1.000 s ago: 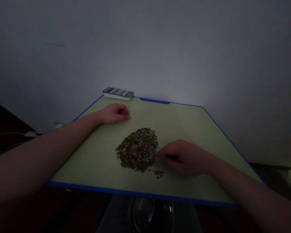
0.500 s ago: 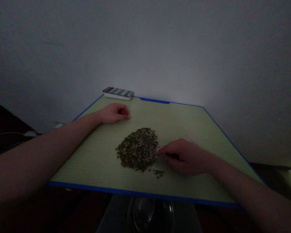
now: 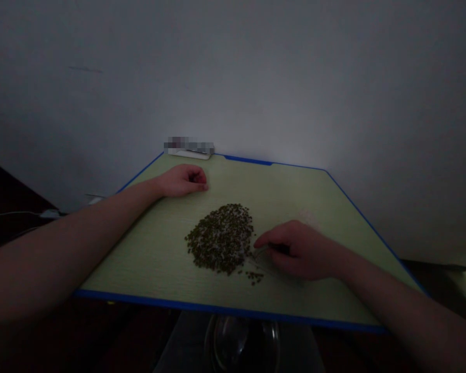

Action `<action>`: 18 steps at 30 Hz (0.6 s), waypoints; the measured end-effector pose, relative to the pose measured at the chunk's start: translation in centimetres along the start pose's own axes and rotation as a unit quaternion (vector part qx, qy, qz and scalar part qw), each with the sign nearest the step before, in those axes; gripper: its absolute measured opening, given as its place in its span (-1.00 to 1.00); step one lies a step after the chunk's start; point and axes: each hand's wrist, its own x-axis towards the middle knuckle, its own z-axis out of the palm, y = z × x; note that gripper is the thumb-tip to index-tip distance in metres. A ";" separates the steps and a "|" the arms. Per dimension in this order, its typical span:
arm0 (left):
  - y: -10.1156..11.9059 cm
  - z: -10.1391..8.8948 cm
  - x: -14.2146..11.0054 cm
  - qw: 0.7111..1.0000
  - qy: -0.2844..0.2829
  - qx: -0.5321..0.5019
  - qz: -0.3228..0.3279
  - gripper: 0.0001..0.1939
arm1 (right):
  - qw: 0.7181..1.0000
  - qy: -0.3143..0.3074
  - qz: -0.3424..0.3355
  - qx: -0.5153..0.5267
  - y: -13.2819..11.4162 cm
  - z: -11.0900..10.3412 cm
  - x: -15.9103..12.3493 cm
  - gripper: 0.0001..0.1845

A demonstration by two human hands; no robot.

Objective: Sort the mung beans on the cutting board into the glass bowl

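A heap of small green beans mixed with pale grains (image 3: 219, 238) lies in the middle of the table. A few loose beans (image 3: 254, 277) sit by its near right side. My right hand (image 3: 301, 251) is at the heap's right edge, index finger forward and the other fingers curled in. Thin faint lines run below its fingertips; whether they are a slim tool or a shadow is too dim to tell. Farther back on the left, my left hand (image 3: 184, 180) rests on the table, loosely curled, a gap between thumb and fingers, nothing in it.
The pale green table (image 3: 147, 259) has a blue rim and stands against a grey wall. A phone-like device on a white base (image 3: 188, 150) is at its far left corner. Scattered pale grains (image 3: 308, 217) lie beyond my right hand. Below the near edge is a glass bowl (image 3: 244, 342).
My right hand has drawn back slightly to the right, its index fingertip moving off the edge of the heap. My left hand stays where it was.
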 end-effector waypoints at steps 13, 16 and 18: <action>0.1 0.1 0.0 1.000 0.011 0.009 0.006 -0.72 | 0.999 -0.017 0.025 0.018 0.9 -0.3 -0.3 -0.62; 0.2 0.1 -0.1 1.000 0.013 0.008 0.007 -0.72 | 0.999 -0.013 0.037 0.013 0.7 -0.3 -0.3 -0.62; 0.1 0.1 -0.1 1.000 0.011 0.005 0.008 -0.71 | 0.999 -0.008 0.047 0.012 0.7 -0.3 -0.3 -0.61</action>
